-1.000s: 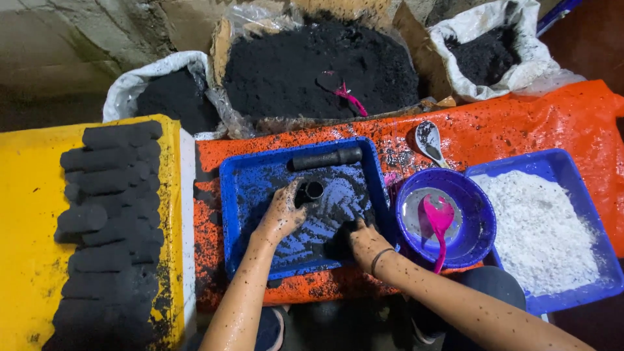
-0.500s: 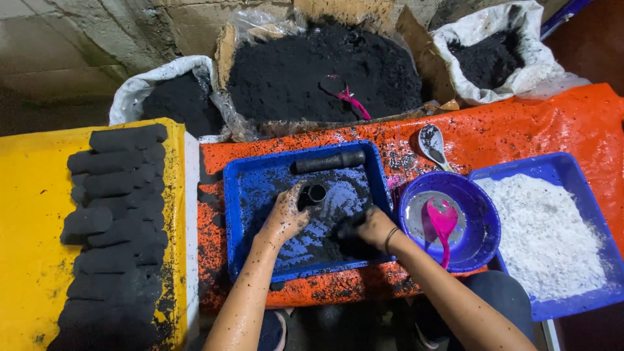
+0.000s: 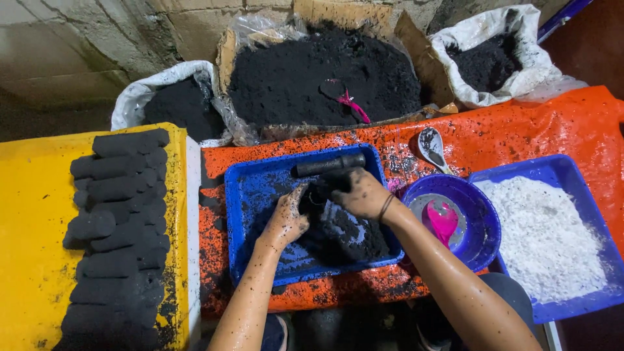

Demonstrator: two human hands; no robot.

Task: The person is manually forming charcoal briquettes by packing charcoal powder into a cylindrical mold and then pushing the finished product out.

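Blue tray (image 3: 250, 195) glossy plastic; black mix (image 3: 351, 234) matt, grainy; orange sheet (image 3: 520, 133) shiny, probably plastic.

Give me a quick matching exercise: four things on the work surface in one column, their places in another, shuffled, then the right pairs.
Things:
1. black logs
2. white powder
3. pink scoop
4. black tube

Places:
A. in the round blue bowl
B. stacked on the yellow board
C. at the far edge of the middle blue tray
D. in the blue tray at the far right

Pairs: 1-B, 2-D, 3-A, 4-C
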